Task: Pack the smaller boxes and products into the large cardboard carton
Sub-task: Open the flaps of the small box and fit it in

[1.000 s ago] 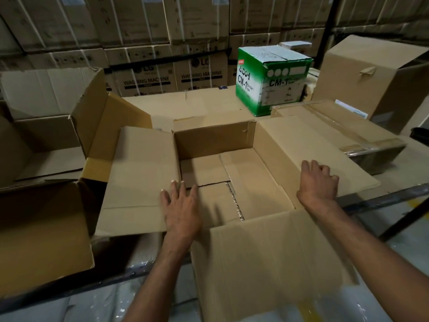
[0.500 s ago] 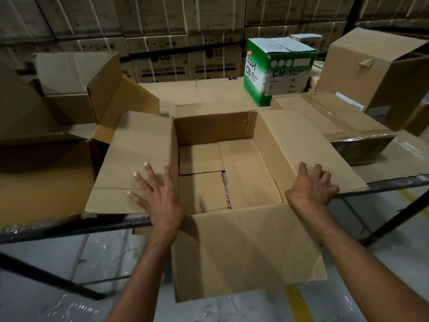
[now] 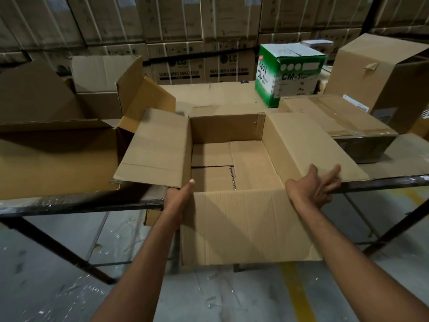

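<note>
The large cardboard carton (image 3: pixel 243 224) stands open at the table's front edge, all flaps folded outward, with only its bottom flaps visible inside. My left hand (image 3: pixel 178 196) holds its near-left corner: the thumb lies up along the rim, the fingers are hidden under the left flap. My right hand (image 3: pixel 318 184) rests with spread fingers on the near end of the right flap. A green and white box marked CM-1 (image 3: pixel 287 75) stands behind the carton to the right. A flat taped brown box (image 3: pixel 334 117) lies just right of the carton.
Another open brown carton (image 3: pixel 58 154) fills the table's left side. A tall brown box (image 3: pixel 380 73) stands at the back right. The table's black metal edge (image 3: pixel 81 203) runs across, with plastic-covered floor below. Stacked washing-machine cartons (image 3: pixel 181 68) line the back.
My left hand left the top of the left flap and came down to the carton's near-left corner, fingers under the flap. My right hand slid right on the right flap and spread its fingers.
</note>
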Demonstrator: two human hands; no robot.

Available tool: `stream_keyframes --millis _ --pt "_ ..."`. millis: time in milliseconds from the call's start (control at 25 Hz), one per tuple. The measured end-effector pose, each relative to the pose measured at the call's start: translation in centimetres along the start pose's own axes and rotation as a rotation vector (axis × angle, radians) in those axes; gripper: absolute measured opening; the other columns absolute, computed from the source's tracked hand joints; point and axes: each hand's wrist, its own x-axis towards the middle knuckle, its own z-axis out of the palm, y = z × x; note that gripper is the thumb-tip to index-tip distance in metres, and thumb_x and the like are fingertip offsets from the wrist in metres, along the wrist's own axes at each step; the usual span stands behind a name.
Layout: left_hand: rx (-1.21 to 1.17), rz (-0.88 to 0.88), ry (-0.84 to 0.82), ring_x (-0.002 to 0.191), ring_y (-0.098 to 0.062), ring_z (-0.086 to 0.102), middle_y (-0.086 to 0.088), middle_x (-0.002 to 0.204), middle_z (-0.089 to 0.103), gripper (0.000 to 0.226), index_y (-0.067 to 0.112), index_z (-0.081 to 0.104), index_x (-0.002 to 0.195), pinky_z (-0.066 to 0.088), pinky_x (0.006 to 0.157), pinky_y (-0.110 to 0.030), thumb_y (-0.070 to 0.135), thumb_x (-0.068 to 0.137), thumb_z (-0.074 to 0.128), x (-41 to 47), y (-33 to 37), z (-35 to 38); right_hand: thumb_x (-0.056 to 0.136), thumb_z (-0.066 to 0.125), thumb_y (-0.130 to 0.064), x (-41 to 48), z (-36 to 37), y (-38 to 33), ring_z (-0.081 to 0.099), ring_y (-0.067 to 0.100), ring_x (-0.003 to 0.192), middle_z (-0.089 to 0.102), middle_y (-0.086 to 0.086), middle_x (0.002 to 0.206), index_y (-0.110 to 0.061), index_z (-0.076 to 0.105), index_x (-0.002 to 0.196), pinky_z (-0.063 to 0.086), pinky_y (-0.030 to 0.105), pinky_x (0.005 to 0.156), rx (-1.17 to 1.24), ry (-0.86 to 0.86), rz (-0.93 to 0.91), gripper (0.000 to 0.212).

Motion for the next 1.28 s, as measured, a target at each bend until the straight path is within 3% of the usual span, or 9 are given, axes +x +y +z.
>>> stream_keyframes --millis 160,240,360,480,600,720,920,1160,1280 --pt "0.158 0.168 0.004 0.106 -0.029 0.055 -0.014 0.115 0.059 0.043 0.006 0.058 0.122 0.048 0.097 -0.047 0.044 0.105 0.049 0.6 0.0 -0.3 0.078 0.07 -0.017 -1.8 -0.7 1.1 0.041 0.041 0.127 0.029 0.018 0.151 -0.029 0.031 0.15 0.042 0.049 0.099 0.343 0.066 0.331 0.082" --pt "0.217 0.237 0.027 0.104 -0.027 0.056 -0.017 0.118 0.061 0.03 0.005 0.059 0.119 0.05 0.093 -0.044 0.03 0.108 0.048 0.5 0.0 -0.3 0.088 0.065 -0.023 -2.5 -0.6 1.8 0.054 0.041 0.119 0.047 0.016 0.142 -0.034 0.016 0.161 0.046 0.043 0.091 0.325 -0.111 0.231 0.088" --pt "0.31 0.39 0.049 0.102 -0.023 0.057 -0.017 0.12 0.062 0.021 0.004 0.058 0.122 0.048 0.087 -0.038 0.015 0.107 0.047 -0.2 1.2 -0.9 0.093 0.059 -0.018 -2.1 -1.2 1.1 0.056 0.034 0.126 0.056 0.008 0.146 -0.029 0.038 0.158 0.047 0.04 0.098 0.345 -0.132 0.041 0.07" --pt "0.226 0.492 -0.033 0.122 -0.028 0.056 -0.008 0.132 0.056 0.061 0.013 0.033 0.151 0.048 0.095 -0.042 0.037 0.102 0.06 -1.3 3.8 -2.3 0.087 0.057 -0.016 -2.1 -1.8 0.3 0.057 0.032 0.126 0.058 0.004 0.145 -0.032 0.049 0.149 0.05 0.043 0.104 0.436 -0.066 0.115 0.064" --pt "0.213 0.52 -0.109 0.139 -0.033 0.047 -0.005 0.159 0.041 0.099 0.033 0.002 0.163 0.043 0.109 -0.054 0.068 0.09 0.06 -0.6 4.7 -3.6 0.083 0.059 -0.012 -3.6 -2.2 -0.2 0.06 0.038 0.117 0.057 0.009 0.131 -0.033 0.013 0.158 0.05 0.046 0.104 0.503 0.03 0.203 0.091" --pt "0.426 0.599 -0.122 0.098 -0.016 0.061 -0.007 0.142 0.058 0.066 0.036 0.019 0.162 0.054 0.074 -0.032 0.049 0.104 0.049 1.2 3.7 -4.3 0.086 0.057 -0.001 -5.0 -2.5 -1.4 0.06 0.03 0.118 0.059 0.011 0.135 -0.024 -0.007 0.163 0.042 0.023 0.095 0.677 0.221 0.28 0.103" --pt "0.63 0.774 -0.113 0.089 -0.026 0.063 -0.013 0.122 0.063 0.057 0.041 0.026 0.16 0.055 0.07 -0.041 0.023 0.108 0.042 2.3 2.4 -4.7 0.087 0.068 0.003 -5.4 -2.3 -0.9 0.07 0.02 0.099 0.075 0.006 0.116 -0.019 0.07 0.121 0.05 0.017 0.07 0.706 0.076 0.205 0.04" --pt "0.513 0.704 -0.116 0.088 -0.018 0.061 -0.008 0.12 0.064 0.056 0.035 0.023 0.161 0.05 0.059 -0.03 0.035 0.109 0.043 3.0 2.2 -4.0 0.101 0.059 -0.017 -3.8 -2.2 0.4 0.063 0.026 0.111 0.068 -0.001 0.122 -0.03 0.062 0.137 0.054 0.05 0.096 0.231 -0.262 0.026 0.038" --pt "0.605 0.685 -0.115 0.101 -0.026 0.062 -0.012 0.126 0.062 0.063 0.029 0.02 0.163 0.053 0.07 -0.036 0.022 0.107 0.047 3.6 2.4 -3.5 0.106 0.043 -0.046 -3.2 -1.4 -0.3 0.065 0.033 0.104 0.069 0.006 0.113 -0.036 0.057 0.135 0.053 0.047 0.087 -0.038 -0.209 -0.012 0.033"
